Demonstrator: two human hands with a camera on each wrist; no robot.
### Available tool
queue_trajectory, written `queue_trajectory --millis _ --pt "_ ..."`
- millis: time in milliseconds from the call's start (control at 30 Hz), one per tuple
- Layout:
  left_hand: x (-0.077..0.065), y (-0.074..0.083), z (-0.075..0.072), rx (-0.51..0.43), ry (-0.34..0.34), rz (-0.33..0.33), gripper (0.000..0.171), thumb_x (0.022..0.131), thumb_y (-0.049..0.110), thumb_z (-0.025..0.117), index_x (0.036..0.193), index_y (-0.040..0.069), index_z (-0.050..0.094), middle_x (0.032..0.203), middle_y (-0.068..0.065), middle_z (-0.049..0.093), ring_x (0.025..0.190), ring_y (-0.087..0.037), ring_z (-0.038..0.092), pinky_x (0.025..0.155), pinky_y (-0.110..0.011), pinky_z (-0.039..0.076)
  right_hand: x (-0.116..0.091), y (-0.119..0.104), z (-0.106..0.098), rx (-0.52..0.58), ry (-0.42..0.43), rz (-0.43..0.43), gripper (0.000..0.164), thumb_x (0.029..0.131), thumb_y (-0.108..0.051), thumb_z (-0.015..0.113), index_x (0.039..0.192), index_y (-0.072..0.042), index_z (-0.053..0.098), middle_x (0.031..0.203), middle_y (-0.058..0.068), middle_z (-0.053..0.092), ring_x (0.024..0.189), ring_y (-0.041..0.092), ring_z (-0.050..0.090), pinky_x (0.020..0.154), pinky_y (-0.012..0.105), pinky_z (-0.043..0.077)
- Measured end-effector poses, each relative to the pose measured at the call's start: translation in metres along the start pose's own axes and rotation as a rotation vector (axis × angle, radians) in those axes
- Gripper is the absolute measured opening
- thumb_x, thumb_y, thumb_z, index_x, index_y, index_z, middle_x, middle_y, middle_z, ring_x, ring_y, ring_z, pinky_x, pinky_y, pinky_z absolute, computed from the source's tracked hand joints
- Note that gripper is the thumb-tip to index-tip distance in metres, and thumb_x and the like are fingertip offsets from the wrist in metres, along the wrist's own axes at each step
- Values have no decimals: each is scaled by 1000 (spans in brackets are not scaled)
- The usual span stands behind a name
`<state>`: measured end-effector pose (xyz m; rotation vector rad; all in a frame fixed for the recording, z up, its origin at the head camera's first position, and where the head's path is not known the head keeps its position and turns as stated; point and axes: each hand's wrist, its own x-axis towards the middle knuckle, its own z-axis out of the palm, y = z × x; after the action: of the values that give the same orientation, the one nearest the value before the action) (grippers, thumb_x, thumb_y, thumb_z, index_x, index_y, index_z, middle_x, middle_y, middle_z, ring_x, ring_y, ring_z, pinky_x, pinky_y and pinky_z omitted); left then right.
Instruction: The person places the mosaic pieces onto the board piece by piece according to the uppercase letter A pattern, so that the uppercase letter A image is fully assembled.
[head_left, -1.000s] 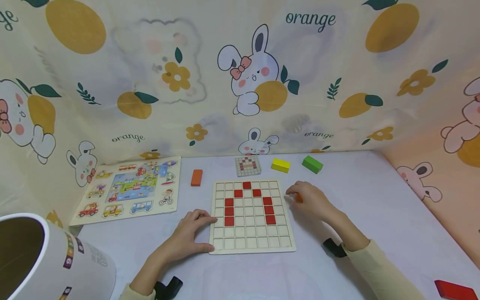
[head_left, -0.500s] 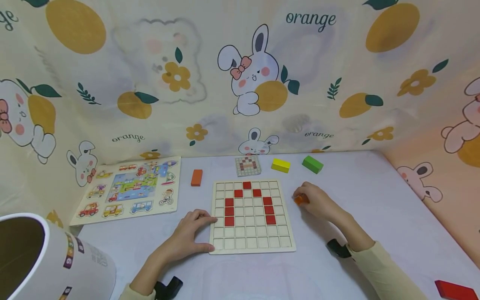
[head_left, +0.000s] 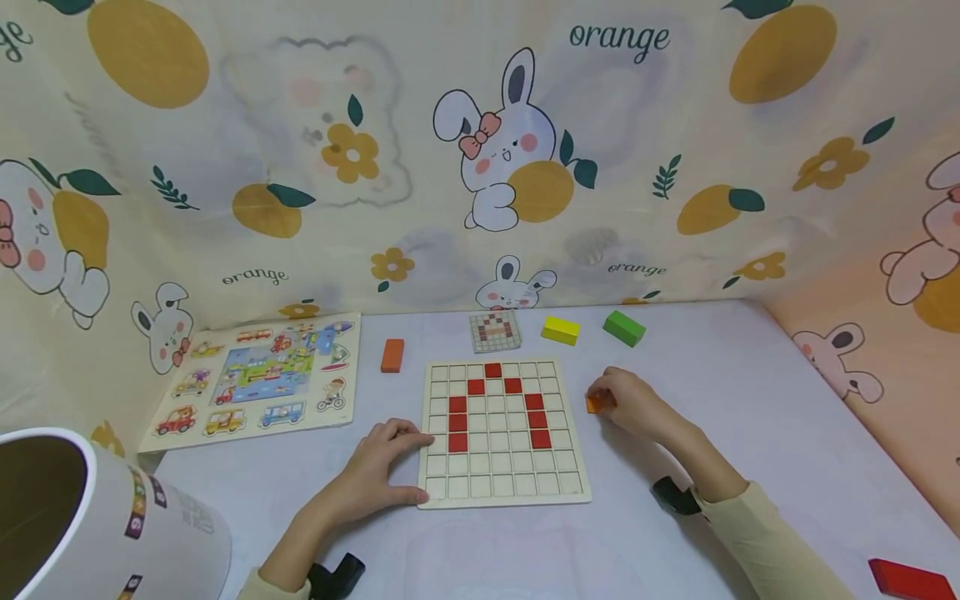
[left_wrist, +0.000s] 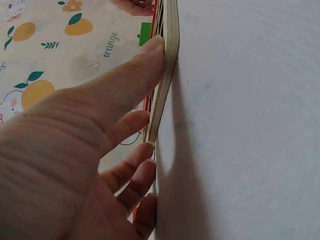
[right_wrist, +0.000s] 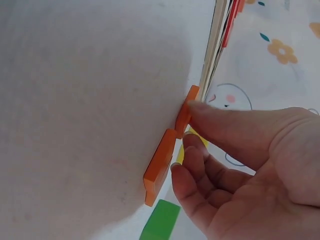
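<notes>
A cream grid board lies mid-table, with several red squares set in an arch. My left hand rests against its left edge, thumb near the lower corner. In the left wrist view, the thumb and fingertips touch the board's side. Just right of the board, my right hand pinches a small orange tile. The right wrist view shows the thumb on this orange tile, fingers partly behind it. Beside it stands another orange piece, apart from the thumb.
Behind the board are a small pattern card, a yellow block, a green block and an orange block. A picture puzzle lies at left, a white cylinder front left, a red piece front right.
My right hand has drawn slightly right, away from the board's edge, then stayed nearly in place with the orange tile shifting in its fingers. My left hand has not moved.
</notes>
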<state>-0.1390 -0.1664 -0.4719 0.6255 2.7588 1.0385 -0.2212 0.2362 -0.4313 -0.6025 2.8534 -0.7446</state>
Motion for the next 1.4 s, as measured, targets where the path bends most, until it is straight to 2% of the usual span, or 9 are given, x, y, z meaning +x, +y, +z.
queue_trajectory --millis 233,400,533,667,833,933,1000,1133,1400 --pt "-1 1 0 -7 -4 -4 73 71 45 87 134 18 63 128 3 50 115 -19 41 100 -52 34 -1 1 1 -1 -1 -18 23 74 5 83 91 -2 69 84 4 57 79 21 51 73 36 47" --pt "0 0 0 -7 -1 -3 74 71 47 87 134 18 63 129 4 50 116 -19 41 100 -52 34 1 0 0 57 -16 -38 23 78 7 78 85 -7 61 78 1 57 75 19 51 67 32 45" --pt "0 -1 0 -10 0 6 74 71 48 86 134 18 63 129 4 50 116 -19 41 100 -52 33 4 -6 1 92 -2 -82 19 84 9 70 94 -5 64 81 1 59 76 18 52 67 30 46" --pt "1 -1 1 -8 -1 11 74 71 49 86 134 18 63 128 4 49 116 -19 41 100 -51 34 13 -19 4 171 -17 -135 18 88 8 66 102 -2 65 85 3 61 77 18 53 67 28 47" --pt "0 -1 0 -3 4 19 74 71 47 86 134 18 63 129 3 50 116 -19 41 98 -50 34 31 -49 15 280 -115 -208 16 90 5 66 105 -1 66 89 6 62 76 18 53 68 27 47" --pt "0 0 0 -4 5 20 73 71 46 87 134 17 63 129 2 50 115 -20 41 98 -50 34 43 -67 26 303 -172 -251 18 91 4 65 108 -1 67 93 6 63 78 17 54 70 26 48" --pt "0 0 0 -6 2 15 74 71 46 87 135 17 63 129 2 50 115 -20 41 98 -50 34 51 -76 34 308 -204 -271 18 92 3 65 109 -1 67 97 5 64 81 17 54 72 27 48" --pt "0 1 1 -11 -6 9 74 71 47 86 135 18 62 129 2 49 116 -20 41 98 -51 34 61 -87 46 292 -243 -305 16 91 3 66 105 -3 69 92 3 64 82 17 52 72 27 47" --pt "0 1 0 1 1 21 73 72 44 87 135 18 62 129 3 49 114 -19 41 97 -50 34 69 -99 59 282 -265 -318 16 90 6 65 102 -3 69 85 0 61 77 14 52 68 25 46"
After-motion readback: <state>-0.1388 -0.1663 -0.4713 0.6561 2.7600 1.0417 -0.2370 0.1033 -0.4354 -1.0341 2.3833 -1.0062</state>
